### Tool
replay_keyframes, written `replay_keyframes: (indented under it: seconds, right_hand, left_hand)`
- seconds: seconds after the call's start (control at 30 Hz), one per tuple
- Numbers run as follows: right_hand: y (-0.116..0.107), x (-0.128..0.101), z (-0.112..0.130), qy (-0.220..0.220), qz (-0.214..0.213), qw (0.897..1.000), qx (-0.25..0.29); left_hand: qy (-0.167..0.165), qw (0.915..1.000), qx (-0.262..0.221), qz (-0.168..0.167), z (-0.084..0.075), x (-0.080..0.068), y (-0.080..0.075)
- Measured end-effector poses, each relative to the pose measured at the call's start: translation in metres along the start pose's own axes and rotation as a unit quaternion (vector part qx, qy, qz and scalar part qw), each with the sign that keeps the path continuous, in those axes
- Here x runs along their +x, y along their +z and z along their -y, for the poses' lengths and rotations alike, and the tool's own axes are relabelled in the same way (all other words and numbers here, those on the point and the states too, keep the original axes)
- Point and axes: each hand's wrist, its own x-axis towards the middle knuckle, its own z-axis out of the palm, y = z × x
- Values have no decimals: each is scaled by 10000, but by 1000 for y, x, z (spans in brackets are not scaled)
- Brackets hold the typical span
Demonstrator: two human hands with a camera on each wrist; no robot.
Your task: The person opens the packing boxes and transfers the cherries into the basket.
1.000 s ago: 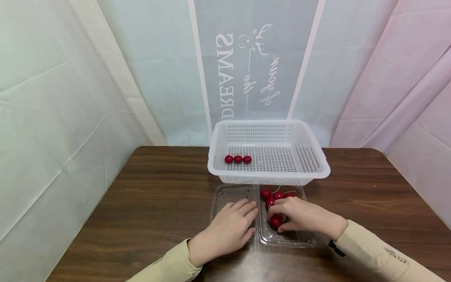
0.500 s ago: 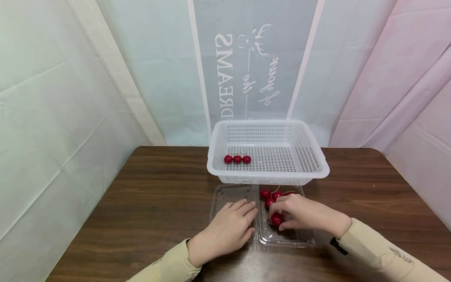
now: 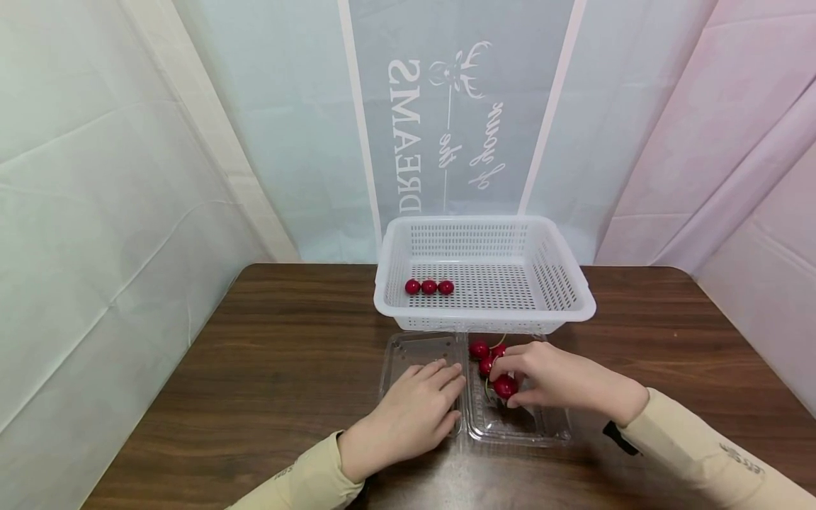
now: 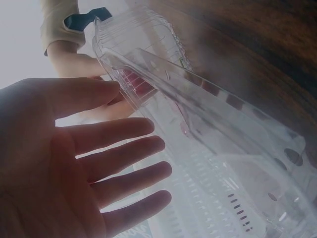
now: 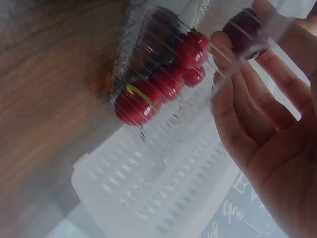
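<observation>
My right hand (image 3: 554,375) pinches a dark red cherry (image 3: 506,387) between thumb and fingers, over the right half of a clear plastic clamshell box (image 3: 510,431). In the right wrist view that held cherry (image 5: 243,33) shows at the fingertips, partly behind the clear wall. Several more cherries (image 3: 479,350) with green stems lie in the far part of this half, some hidden by the hand. My left hand (image 3: 411,414) rests on the box's flat left half, the lid (image 3: 417,346); the left wrist view shows its fingers (image 4: 129,153) straight and spread.
Just behind the box stands a white perforated basket (image 3: 484,314), with three cherries (image 3: 429,287) in a row at its left. Everything is on a dark wooden table (image 3: 287,368). A grey printed cloth (image 3: 459,142) hangs behind the table.
My right hand has moved the pinched cherry slightly away from me and to the right within the box. The left hand has stayed in place on the lid.
</observation>
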Motion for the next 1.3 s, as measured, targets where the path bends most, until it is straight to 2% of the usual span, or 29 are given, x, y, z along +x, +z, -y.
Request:
replay_keyframes:
  seconds: [0.4,0.93,1.13,1.3]
  right_hand:
    - [-12,2,2,37,-184,9998,-81]
    - [-28,2,3,-240,-689,9947,-726]
    - [-37,2,5,25,-534,9975,-469]
    - [-45,5,7,198,-412,9978,-483]
  left_hand:
    - [0,10000,49,-64,-1,1,1]
    - [30,10000,3,-71,-1,1,0]
    - [39,10000,7,-91,-1,0,0]
    - [51,9999,31,-105,-1,0,0]
